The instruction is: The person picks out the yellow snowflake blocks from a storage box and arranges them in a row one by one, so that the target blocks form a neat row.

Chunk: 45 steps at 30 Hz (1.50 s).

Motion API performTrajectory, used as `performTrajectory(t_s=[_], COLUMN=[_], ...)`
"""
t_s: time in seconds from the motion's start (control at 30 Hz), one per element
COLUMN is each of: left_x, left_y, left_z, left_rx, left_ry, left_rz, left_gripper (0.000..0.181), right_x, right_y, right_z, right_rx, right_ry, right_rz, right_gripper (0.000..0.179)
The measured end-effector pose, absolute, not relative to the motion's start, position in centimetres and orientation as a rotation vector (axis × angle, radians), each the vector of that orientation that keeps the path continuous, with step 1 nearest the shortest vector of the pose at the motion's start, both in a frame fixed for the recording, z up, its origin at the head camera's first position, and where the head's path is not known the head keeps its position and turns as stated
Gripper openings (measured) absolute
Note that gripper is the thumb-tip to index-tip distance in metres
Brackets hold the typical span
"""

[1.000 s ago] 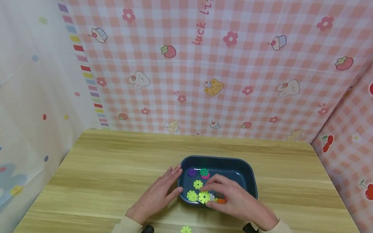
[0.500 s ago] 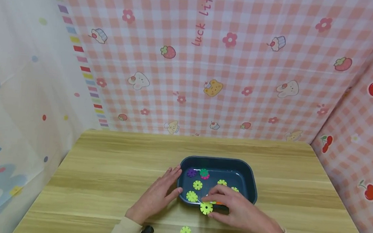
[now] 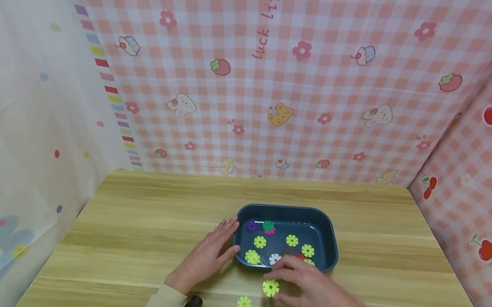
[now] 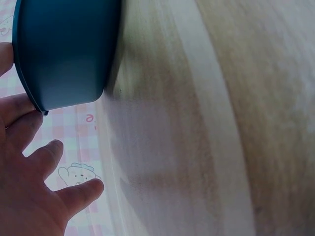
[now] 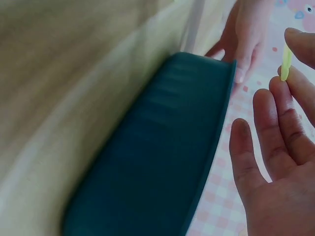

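Note:
In the head view, my right hand (image 3: 319, 291) pinches a yellow-green snowflake disc (image 3: 270, 288), a flat notched toy piece, just in front of the dark blue tray (image 3: 316, 231). The right wrist view shows this disc (image 5: 286, 64) edge-on between thumb and fingertips, the other fingers extended. My left hand (image 3: 208, 252) rests its fingertips against the tray's left end, fingers fairly straight; in the left wrist view they touch the rim (image 4: 25, 88). A second yellow-green disc (image 3: 244, 304) lies flat on the table, nearer me than the held one.
Several discs lie spread in the tray: a purple one (image 3: 252, 225), a green one (image 3: 268, 225) overlapping a pink one, a white one (image 3: 275, 259) and several yellow-green ones. The wooden table (image 3: 168, 205) meets a pink checked cloth (image 3: 213, 120) behind.
My right hand has drawn the yellow-green disc out over the tray's front edge toward me. More discs now show where that hand was. The left hand has stayed at the tray.

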<state>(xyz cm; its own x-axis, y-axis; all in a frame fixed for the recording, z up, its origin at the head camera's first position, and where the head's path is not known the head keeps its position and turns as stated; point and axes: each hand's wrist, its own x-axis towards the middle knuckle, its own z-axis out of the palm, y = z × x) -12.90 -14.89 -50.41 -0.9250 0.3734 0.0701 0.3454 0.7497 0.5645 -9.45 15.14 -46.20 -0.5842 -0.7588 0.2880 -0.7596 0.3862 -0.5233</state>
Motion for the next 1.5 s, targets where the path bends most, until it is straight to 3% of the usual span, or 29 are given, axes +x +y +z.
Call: performTrajectory(t_s=[0.33, 1.5], left_x=[-13.0, -12.9], left_y=[-15.0, -15.0], left_z=[-50.4, -50.2], left_rx=[0.624, 0.605], left_ry=[2.891, 2.870], left_rz=[0.940, 0.935], left_gripper=[0.065, 0.063], right_x=[-8.7, -9.9], right_y=[14.6, 13.2], right_z=[-48.0, -50.7], right_rx=[1.510, 1.586], right_ry=[-2.638, -2.944], right_rz=[0.981, 0.983], right_gripper=[0.030, 0.027])
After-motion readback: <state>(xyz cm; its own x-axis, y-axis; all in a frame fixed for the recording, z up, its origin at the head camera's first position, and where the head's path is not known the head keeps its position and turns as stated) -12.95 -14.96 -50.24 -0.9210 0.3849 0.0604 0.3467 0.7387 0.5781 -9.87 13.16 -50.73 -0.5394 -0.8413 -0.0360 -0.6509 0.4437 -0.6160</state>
